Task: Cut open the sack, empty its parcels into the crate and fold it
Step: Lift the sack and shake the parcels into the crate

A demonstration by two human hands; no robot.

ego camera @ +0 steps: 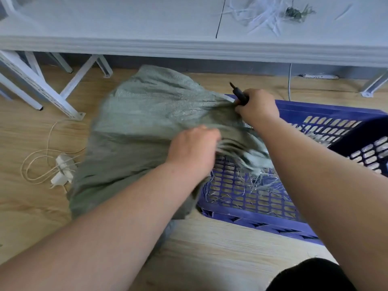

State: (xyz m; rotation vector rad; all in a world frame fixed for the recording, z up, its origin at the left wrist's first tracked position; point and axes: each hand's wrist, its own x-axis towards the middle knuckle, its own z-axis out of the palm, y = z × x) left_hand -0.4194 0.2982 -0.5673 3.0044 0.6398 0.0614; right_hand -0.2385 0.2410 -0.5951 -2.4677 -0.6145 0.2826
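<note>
- At the centre of the frame, the grey-green sack (pixel 142 131) lies on the wooden floor (pixel 220 244) with its frayed mouth draped over the near left rim of the blue crate (pixel 315 114), which fills the right side of the frame.
- The left hand (pixel 193 148) is bunched into the sack's fabric just left of the crate rim, its fingers curled into the cloth; blur hides exactly how much cloth it has.
- The right hand (pixel 255 106), higher up and right of centre, is closed round a dark-handled cutting tool (pixel 239 94) and seems also to pinch the gathered sack edge beneath it. The tool's tip points to the upper left, away from both arms.
- Judgement: the step in hand looks like opening the mouth and tipping the sack. It would go best with both hands holding the mouth wide over the crate, the tool kept pointing away from the left wrist, and the closed far end lifted so the parcels slide out.
- The crate's perforated bottom shows only loose pale fibres (pixel 247 185) near the sack mouth; no parcels can be seen in it.
- The sack bulges toward the upper centre, so it probably holds parcels, but none shows.
- At the left edge, a white plug with coiled cord (pixel 63 166) lies on the floor; a white table (pixel 147 24) runs across the top.
</note>
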